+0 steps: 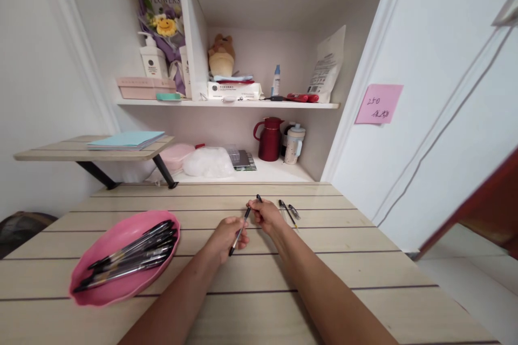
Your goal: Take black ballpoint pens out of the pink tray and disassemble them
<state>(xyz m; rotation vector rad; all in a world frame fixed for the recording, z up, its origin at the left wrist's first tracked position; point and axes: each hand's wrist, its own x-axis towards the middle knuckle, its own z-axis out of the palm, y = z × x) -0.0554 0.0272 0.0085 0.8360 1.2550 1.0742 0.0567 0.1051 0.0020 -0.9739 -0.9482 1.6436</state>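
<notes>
A black pen (239,232) is held over the middle of the wooden table (324,259). My left hand (225,237) is closed round its lower barrel. My right hand (265,214) pinches its upper end. To the right of my right hand, pen parts (288,212) lie on the table. A pink bowl (121,280) holding several black pens (133,259) sits at the left, apart from both hands.
A small raised shelf (81,152) with a blue notebook (127,140) stands at the back left. Behind the table a wall shelf holds a red jug (270,139), a white mug (294,144) and bottles. A pink note (378,103) hangs on the right wall.
</notes>
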